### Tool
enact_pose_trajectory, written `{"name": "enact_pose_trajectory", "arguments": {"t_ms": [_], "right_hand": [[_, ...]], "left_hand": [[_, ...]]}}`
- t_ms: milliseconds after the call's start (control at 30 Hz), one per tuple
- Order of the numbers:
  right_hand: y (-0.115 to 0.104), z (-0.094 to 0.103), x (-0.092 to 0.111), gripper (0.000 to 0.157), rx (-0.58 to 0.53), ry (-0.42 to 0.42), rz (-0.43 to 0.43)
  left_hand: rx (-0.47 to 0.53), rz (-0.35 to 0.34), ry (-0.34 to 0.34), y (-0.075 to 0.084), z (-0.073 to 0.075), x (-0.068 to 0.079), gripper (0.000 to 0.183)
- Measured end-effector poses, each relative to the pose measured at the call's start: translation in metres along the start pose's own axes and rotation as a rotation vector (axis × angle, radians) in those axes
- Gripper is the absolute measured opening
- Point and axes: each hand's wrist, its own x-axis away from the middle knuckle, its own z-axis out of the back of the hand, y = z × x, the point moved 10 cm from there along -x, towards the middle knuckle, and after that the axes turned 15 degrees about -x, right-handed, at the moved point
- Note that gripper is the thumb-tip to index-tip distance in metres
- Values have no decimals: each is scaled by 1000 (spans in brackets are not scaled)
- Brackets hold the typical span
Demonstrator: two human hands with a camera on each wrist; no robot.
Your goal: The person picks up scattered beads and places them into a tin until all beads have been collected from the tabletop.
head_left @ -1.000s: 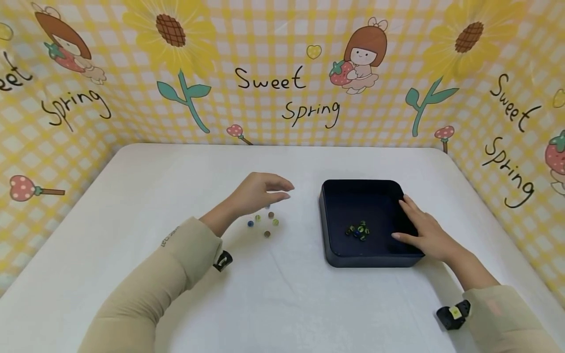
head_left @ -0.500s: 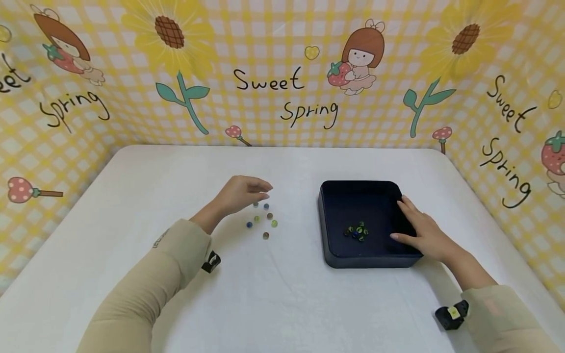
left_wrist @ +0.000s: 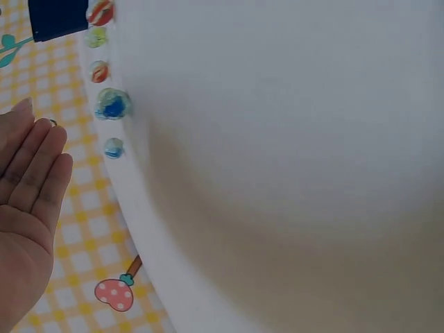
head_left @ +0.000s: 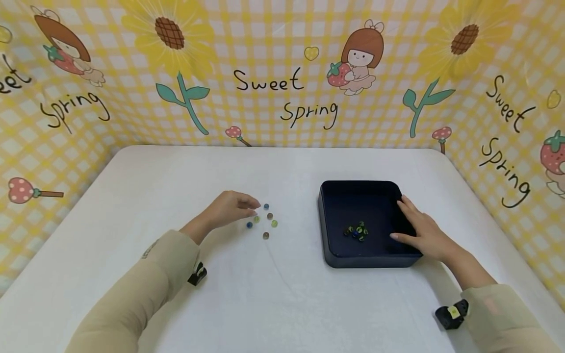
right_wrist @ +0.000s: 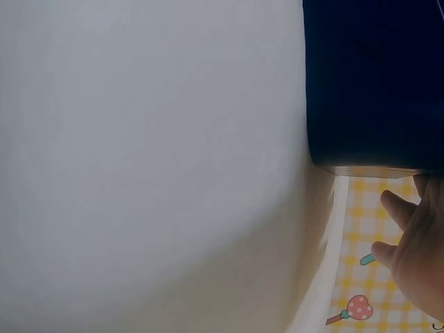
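My left hand [head_left: 227, 211] hovers low at the far left edge of a loose group of glass marbles, its fingers gently bent and the thumb below them. Closest to the thumb is a yellow-green marble [head_left: 257, 219]; a blue marble [head_left: 266, 206] lies just past the fingertips. In the left wrist view, the left palm [left_wrist: 28, 243] shows bare, with a small dark sliver [left_wrist: 53, 123] behind the fingertips. My right hand [head_left: 425, 235] rests with spread fingers on the right side of a dark navy square tray [head_left: 328, 240], thumb over its inside.
Inside the tray sits a cluster of dark green and blue marbles [head_left: 357, 231]. A brown marble [head_left: 266, 235] and another blue marble [head_left: 249, 225] lie on the white table [head_left: 282, 304]. A yellow checked cloth [head_left: 265, 44] stands around its back and sides.
My left hand has moved left and nearer to me, down to the marbles. One marble at the group's far left is now hidden behind its fingers. The right hand and tray stay put.
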Motion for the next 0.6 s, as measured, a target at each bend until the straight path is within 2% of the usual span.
{"name": "enact_pose_trajectory", "arguments": {"t_ms": [433,600], "right_hand": [[-3,0,1,81,-11,4,13],[-3,0,1,81,-14,2,6]], "left_hand": [[-56,13,-78,-11,-13,8,17],[-92,-19,-77,-10,-17,8,16]]}}
